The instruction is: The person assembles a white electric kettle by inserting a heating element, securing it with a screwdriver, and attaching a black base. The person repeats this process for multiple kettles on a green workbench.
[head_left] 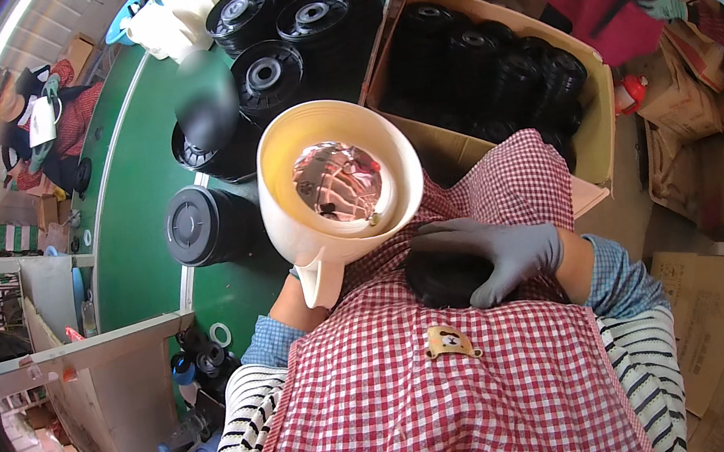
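Observation:
A cream-white plastic jug (280,168) with a pouring-handle shape at its near side stands mouth-up before me. Its inside is yellowish, with a shiny mirror-like metal bottom. My left forearm passes behind the jug, which hides my left hand and its fingers. Low over my lap, my right hand (505,252) in a grey glove is wrapped round a black round plastic part (444,279), pressed against my checked apron. Just left of the jug, a dark grey lidded cylinder (205,225) stands on the green table (132,203).
Stacks of black round parts (267,77) line the table's far side, near white plastic pieces (168,31). On the right, a cardboard box (597,156) holds many more. Flattened cardboard (698,308) lies lower right. Other people work at far left and far right.

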`<act>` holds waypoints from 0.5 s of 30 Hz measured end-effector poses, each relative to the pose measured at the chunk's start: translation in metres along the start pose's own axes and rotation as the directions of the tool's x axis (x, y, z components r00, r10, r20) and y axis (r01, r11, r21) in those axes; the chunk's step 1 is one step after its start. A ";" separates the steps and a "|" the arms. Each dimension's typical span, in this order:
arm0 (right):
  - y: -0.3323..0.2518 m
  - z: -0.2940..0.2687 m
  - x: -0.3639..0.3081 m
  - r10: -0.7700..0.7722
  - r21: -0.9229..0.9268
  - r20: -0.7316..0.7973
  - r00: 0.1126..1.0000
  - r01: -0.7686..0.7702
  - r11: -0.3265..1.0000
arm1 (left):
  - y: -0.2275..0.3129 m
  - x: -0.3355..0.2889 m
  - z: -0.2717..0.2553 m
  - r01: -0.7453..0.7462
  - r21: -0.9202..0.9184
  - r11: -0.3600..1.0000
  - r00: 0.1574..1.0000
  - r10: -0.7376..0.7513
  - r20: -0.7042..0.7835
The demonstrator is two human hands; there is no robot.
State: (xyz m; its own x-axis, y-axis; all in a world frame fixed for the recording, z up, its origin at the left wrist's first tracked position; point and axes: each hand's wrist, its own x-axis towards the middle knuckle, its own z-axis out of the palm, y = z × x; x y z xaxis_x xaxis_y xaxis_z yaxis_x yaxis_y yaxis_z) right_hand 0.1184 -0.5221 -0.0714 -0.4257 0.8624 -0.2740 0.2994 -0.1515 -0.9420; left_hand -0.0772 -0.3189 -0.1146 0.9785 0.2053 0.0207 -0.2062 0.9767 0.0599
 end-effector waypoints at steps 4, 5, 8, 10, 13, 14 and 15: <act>0.012 0.007 -0.031 -0.006 0.483 -0.326 0.945 0.172 0.858 | -0.002 0.003 0.001 0.033 0.018 0.999 0.999 -0.032 -0.012; 0.012 -0.001 -0.035 -0.057 0.482 -0.443 0.895 0.291 0.826 | -0.002 0.004 -0.001 0.044 0.013 0.999 0.999 -0.043 -0.018; -0.011 -0.008 -0.055 -0.128 0.372 -0.823 0.554 0.695 0.615 | -0.003 0.005 -0.003 0.053 0.016 0.998 0.998 -0.052 -0.033; -0.038 -0.012 -0.042 -0.308 0.122 -0.833 0.459 0.695 0.708 | -0.006 0.005 -0.002 0.067 0.019 0.998 0.997 -0.066 -0.047; -0.042 -0.032 -0.026 -0.608 -0.353 -0.649 0.458 0.527 0.773 | -0.012 0.009 -0.005 0.093 0.011 0.996 0.993 -0.092 -0.067; -0.043 -0.041 -0.020 -0.692 -0.518 -0.551 0.467 0.459 0.722 | -0.014 0.009 -0.007 0.100 -0.006 0.995 0.993 -0.100 -0.067; -0.037 -0.039 -0.011 -0.691 -0.511 -0.556 0.461 0.467 0.722 | -0.016 0.010 -0.009 0.103 -0.016 0.995 0.992 -0.104 -0.070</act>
State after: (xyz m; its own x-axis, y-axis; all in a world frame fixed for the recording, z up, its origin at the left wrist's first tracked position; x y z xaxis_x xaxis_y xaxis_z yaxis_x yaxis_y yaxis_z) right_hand 0.1450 -0.5072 -0.0256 0.0718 0.7710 0.6328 0.4537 0.5397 -0.7091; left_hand -0.0638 -0.3318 -0.1247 0.9928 0.1063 -0.0554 -0.1038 0.9935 0.0458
